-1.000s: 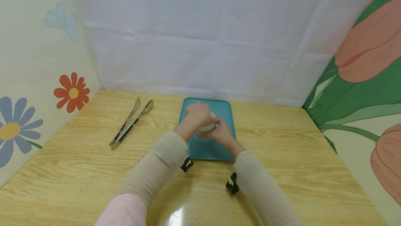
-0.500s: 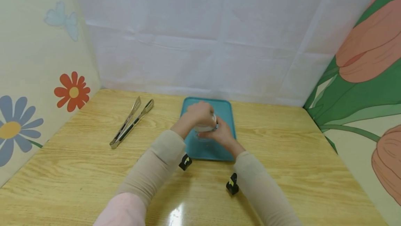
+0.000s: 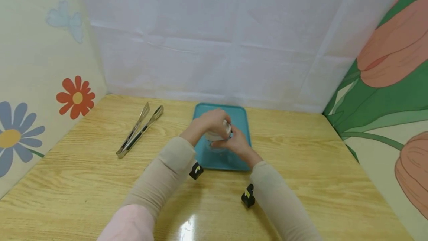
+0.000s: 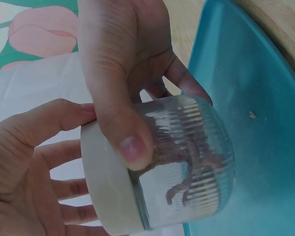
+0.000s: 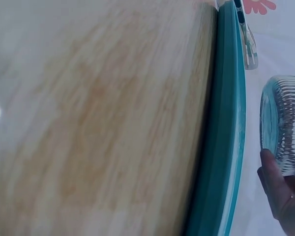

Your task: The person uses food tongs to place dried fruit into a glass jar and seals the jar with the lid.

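Observation:
A ribbed clear glass jar (image 4: 196, 167) with a white lid (image 4: 108, 182) is held between both hands over a teal tray (image 3: 237, 159). My left hand (image 3: 212, 122) grips the lid, thumb and fingers spread around its rim in the left wrist view. The right hand (image 3: 235, 143) holds the glass body, its thumb (image 4: 132, 147) lying along the side just below the lid. In the right wrist view, fingers (image 5: 278, 191) touch the jar near its base. Brownish shapes show through the glass; whether they are contents or fingers behind it, I cannot tell.
Metal tongs (image 3: 140, 131) with black grips lie spread on the wooden table (image 3: 301, 152), left of the tray. A small pale crumb (image 4: 252, 114) is on the tray. White sheeting (image 3: 214, 40) hangs behind the table, and painted flower panels (image 3: 384, 66) stand at both sides.
My left hand has turned on the lid, its wrist shifting slightly left, and more of the white lid shows. The right hand stays nearly still around the jar.

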Action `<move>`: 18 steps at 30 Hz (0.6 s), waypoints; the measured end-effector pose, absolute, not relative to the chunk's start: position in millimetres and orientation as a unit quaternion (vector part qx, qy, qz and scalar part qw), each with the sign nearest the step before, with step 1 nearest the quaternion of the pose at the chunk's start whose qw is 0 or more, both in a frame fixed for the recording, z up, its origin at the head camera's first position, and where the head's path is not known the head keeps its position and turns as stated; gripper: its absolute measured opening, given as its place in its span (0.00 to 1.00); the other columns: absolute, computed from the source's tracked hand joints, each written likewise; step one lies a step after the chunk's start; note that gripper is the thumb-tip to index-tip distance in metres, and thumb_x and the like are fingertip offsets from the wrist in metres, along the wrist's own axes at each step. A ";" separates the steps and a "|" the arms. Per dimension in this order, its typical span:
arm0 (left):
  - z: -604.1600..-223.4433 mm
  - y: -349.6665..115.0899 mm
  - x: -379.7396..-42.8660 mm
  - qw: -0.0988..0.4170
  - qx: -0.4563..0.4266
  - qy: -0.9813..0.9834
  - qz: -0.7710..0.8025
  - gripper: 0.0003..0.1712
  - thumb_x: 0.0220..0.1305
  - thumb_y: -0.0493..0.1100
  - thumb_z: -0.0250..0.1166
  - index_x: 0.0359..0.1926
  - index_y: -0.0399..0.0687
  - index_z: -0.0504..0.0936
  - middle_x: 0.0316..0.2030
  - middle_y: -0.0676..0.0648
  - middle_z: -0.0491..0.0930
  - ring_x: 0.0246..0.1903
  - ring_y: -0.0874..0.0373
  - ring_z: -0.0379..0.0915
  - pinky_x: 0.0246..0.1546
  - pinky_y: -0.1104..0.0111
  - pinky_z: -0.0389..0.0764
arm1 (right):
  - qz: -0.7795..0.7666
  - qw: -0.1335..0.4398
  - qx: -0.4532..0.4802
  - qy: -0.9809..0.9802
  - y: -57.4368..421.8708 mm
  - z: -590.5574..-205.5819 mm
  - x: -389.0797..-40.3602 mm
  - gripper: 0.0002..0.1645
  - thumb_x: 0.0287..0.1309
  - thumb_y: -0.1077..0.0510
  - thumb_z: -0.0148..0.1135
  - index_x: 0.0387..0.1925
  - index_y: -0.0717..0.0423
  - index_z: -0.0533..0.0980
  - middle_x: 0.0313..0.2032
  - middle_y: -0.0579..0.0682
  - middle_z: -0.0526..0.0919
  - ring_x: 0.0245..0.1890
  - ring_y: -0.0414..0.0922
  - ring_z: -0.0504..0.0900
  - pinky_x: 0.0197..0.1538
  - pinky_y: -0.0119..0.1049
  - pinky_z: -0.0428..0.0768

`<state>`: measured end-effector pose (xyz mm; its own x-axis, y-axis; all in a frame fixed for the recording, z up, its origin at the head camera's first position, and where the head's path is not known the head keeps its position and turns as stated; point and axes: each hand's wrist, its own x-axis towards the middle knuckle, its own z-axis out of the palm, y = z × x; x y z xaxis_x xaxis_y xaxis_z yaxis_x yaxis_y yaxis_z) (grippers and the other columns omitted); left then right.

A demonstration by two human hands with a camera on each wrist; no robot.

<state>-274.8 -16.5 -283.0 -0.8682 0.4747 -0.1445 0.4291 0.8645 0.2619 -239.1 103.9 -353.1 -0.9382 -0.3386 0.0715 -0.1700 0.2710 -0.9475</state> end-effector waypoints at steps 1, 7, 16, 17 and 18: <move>-282.8 -16.8 -274.8 0.107 0.239 0.958 0.114 0.28 0.41 0.48 0.66 0.49 0.53 0.75 0.43 0.49 0.71 0.35 0.56 0.67 0.30 0.64 0.70 | -0.583 0.077 -0.163 0.792 104.6 -353.2 -239.3 0.42 0.39 0.61 0.68 0.57 0.55 0.60 0.48 0.50 0.70 0.45 0.46 0.70 0.44 0.41 0.70; -281.4 -18.1 -273.9 0.120 0.262 0.950 0.124 0.27 0.39 0.45 0.66 0.47 0.52 0.76 0.42 0.48 0.72 0.34 0.56 0.67 0.29 0.66 0.70 | -0.602 0.105 -0.194 0.767 108.8 -353.1 -240.6 0.41 0.40 0.63 0.67 0.58 0.55 0.59 0.49 0.52 0.70 0.46 0.47 0.70 0.44 0.41 0.69; -282.8 -19.1 -273.4 0.122 0.285 0.942 0.129 0.27 0.41 0.44 0.67 0.48 0.52 0.76 0.43 0.49 0.71 0.34 0.57 0.67 0.29 0.67 0.70 | -0.601 0.118 -0.196 0.766 111.1 -350.8 -241.3 0.45 0.40 0.63 0.67 0.60 0.55 0.55 0.49 0.52 0.69 0.47 0.48 0.69 0.44 0.40 0.70; -283.1 -19.1 -273.3 0.123 0.284 0.942 0.129 0.27 0.41 0.45 0.66 0.48 0.52 0.75 0.43 0.48 0.71 0.34 0.58 0.67 0.28 0.68 0.70 | -0.602 0.117 -0.194 0.765 111.1 -350.4 -241.1 0.45 0.40 0.63 0.67 0.60 0.54 0.55 0.50 0.52 0.69 0.47 0.48 0.69 0.44 0.41 0.69; -283.4 -19.1 -273.3 0.124 0.282 0.942 0.129 0.27 0.42 0.45 0.66 0.49 0.53 0.75 0.43 0.48 0.70 0.34 0.57 0.67 0.28 0.68 0.70 | -0.605 0.115 -0.191 0.764 111.4 -350.4 -241.0 0.45 0.40 0.64 0.67 0.60 0.54 0.55 0.50 0.52 0.69 0.47 0.48 0.69 0.44 0.41 0.69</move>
